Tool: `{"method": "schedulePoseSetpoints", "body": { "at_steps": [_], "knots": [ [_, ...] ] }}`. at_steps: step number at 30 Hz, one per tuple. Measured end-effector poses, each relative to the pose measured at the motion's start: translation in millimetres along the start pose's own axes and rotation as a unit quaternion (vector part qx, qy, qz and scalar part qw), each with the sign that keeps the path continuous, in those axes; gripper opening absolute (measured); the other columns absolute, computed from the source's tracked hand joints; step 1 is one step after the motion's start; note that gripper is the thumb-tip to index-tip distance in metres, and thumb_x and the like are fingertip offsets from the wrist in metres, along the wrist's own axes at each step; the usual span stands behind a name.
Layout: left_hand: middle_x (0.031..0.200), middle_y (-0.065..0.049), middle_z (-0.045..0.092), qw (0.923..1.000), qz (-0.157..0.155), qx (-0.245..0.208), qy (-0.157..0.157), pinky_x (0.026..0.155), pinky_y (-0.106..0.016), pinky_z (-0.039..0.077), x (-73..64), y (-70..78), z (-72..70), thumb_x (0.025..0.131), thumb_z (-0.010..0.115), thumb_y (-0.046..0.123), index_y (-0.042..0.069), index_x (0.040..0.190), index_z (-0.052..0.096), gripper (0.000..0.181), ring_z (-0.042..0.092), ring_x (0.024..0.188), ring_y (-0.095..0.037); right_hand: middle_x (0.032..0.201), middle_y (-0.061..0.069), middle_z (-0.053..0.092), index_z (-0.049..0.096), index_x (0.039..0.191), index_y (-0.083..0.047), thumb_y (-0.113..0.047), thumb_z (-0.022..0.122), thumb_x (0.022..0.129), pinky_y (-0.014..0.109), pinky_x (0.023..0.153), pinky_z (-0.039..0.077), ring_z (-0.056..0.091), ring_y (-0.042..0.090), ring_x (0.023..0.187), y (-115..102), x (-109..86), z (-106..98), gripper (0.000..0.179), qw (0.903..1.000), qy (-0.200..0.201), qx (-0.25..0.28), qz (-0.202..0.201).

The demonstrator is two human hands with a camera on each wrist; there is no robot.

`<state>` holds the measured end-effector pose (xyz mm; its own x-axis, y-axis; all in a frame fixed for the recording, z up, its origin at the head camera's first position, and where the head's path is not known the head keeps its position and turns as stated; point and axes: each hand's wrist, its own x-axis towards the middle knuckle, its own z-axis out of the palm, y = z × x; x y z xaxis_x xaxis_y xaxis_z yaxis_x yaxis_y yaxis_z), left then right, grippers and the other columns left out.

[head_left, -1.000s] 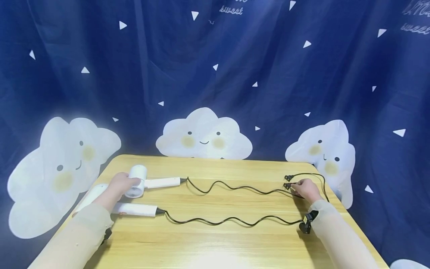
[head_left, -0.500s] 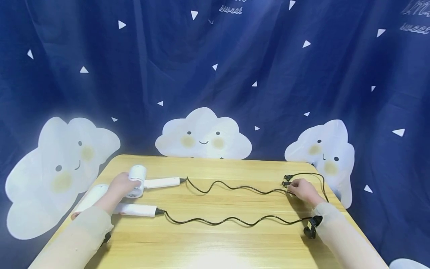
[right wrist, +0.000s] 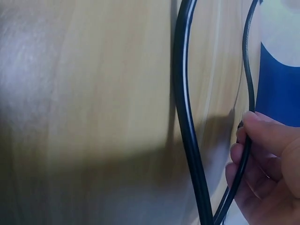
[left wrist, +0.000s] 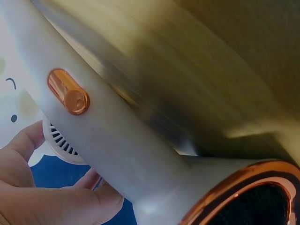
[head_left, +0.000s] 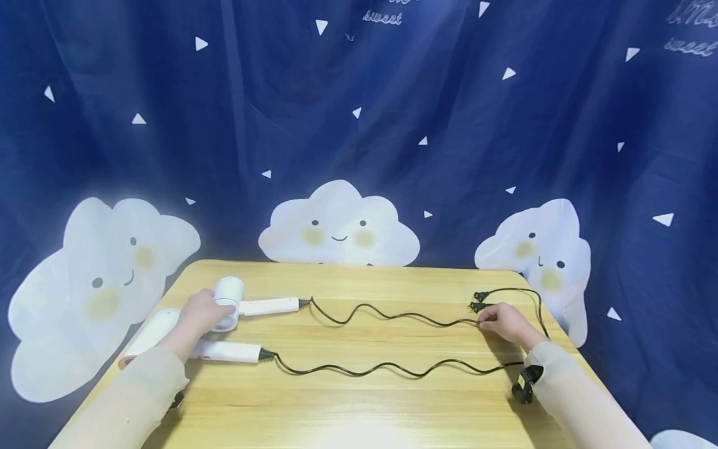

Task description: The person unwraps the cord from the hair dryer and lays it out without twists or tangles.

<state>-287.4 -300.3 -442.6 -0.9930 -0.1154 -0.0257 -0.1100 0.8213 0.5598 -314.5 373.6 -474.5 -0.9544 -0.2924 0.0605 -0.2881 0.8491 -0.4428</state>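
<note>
My left hand (head_left: 199, 310) grips the round white head of the farther hair dryer (head_left: 269, 305), whose handle points right. In the left wrist view, its slotted grille (left wrist: 65, 143) shows between my thumb and fingers. The nearer hair dryer (head_left: 230, 350) lies partly behind my left forearm; up close it has a copper-coloured switch (left wrist: 70, 91) and a copper ring (left wrist: 243, 183). Over at the right, my right hand (head_left: 507, 321) pinches the farther dryer's black cord (head_left: 412, 315) between thumb and fingers, as the right wrist view shows (right wrist: 245, 140).
Two black plugs, a far plug (head_left: 480, 296) and a near plug (head_left: 477, 307), lie just beyond my right fingers. The nearer dryer's wavy cord (head_left: 387, 371) crosses the wooden table (head_left: 314, 411) toward my right wrist. A blue curtain with clouds (head_left: 339, 227) hangs behind the table.
My right hand has shifted slightly left and toward me, from beside the near plug onto the cord. That plug has slid a little left. My left hand keeps its hold on the dryer.
</note>
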Motion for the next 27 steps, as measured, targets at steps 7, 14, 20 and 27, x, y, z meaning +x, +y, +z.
{"method": "schedulePoseSetpoints", "body": {
  "at_steps": [7,14,20,27],
  "knots": [
    [0.093,-0.028,0.063,0.9995,0.006,0.029,0.006,0.073,-0.051,0.05,-1.0,-0.6,-4.2,0.086,0.064,0.026,-0.019,0.113,0.052,0.054,0.059,0.081,-0.038,0.085,0.005,0.073,0.075,0.085,-0.004,-0.005,0.078,0.083,0.041,0.076,0.054,0.064,0.019,0.078,3,-3.1,-4,0.004,0.9997,-0.022,0.003,-0.007],
    [0.098,-0.032,0.061,0.9993,0.003,0.036,0.006,0.077,-0.054,0.05,0.0,-5.3,-6.0,0.086,0.064,0.025,-0.021,0.116,0.049,0.057,0.058,0.084,-0.041,0.087,0.008,0.072,0.074,0.086,0.0,-0.002,0.077,0.083,0.037,0.072,0.052,0.061,0.019,0.078,-3,-7.2,-11,0.004,0.9987,-0.044,0.023,0.009],
    [0.098,-0.033,0.06,0.999,-0.001,0.044,0.004,0.077,-0.054,0.05,1.9,-8.5,-7.4,0.087,0.063,0.025,-0.022,0.116,0.047,0.058,0.058,0.085,-0.042,0.083,0.006,0.071,0.073,0.082,0.0,0.001,0.077,0.082,0.032,0.069,0.051,0.061,0.017,0.076,-3,-8.3,-13,0.004,0.9982,-0.056,0.019,0.011],
    [0.104,-0.038,0.058,0.9984,0.001,0.056,0.004,0.081,-0.058,0.05,2.2,-7.3,-6.7,0.089,0.063,0.026,-0.025,0.121,0.044,0.063,0.058,0.089,-0.046,0.082,0.004,0.07,0.073,0.081,-0.001,0.004,0.077,0.08,0.036,0.071,0.052,0.061,0.018,0.076,-4,-8.6,-14,0.006,0.9981,-0.059,0.013,0.012]
  ]
}}
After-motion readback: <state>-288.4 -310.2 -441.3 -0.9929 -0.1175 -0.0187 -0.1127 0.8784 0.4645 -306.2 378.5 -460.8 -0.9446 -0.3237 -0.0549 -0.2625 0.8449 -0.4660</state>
